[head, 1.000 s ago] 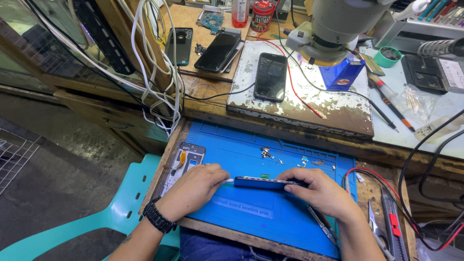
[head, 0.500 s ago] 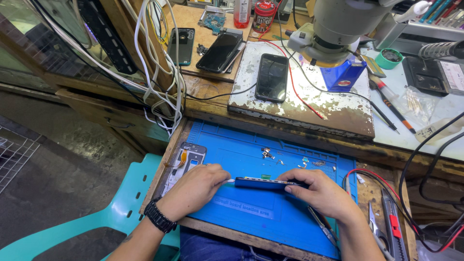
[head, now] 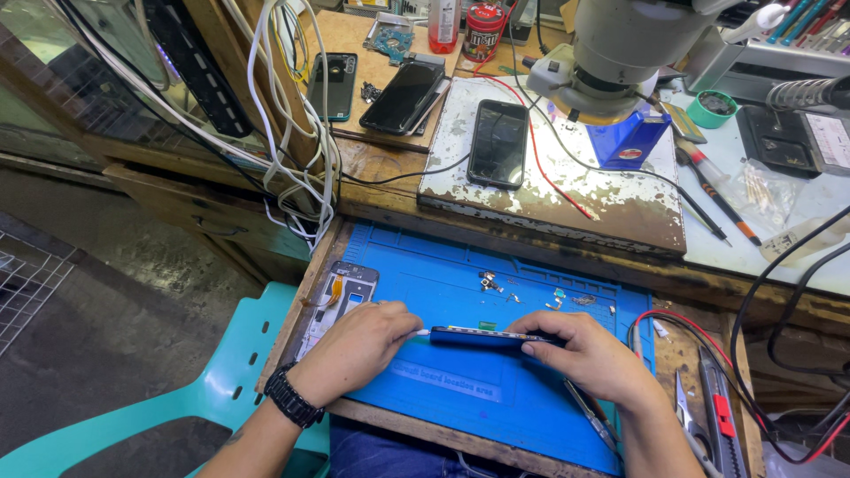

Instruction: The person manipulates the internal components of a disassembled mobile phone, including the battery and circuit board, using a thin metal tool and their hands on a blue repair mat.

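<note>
On the blue repair mat (head: 460,389), the right hand (head: 589,354) pinches a dark phone (head: 491,335) held on edge. The left hand (head: 359,341), fingers closed round a thin white pick (head: 420,333), touches the phone's left end. A bare phone frame (head: 336,296) lies at the mat's left edge.

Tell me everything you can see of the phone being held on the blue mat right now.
The phone is a slim dark slab stood on its long edge, so only its thin side, bluish with a pale glinting line, shows. It lies level across the middle of the blue mat. The right hand grips its right end from above. The left hand meets its left end with a small white tip. Its face is not visible.
</note>
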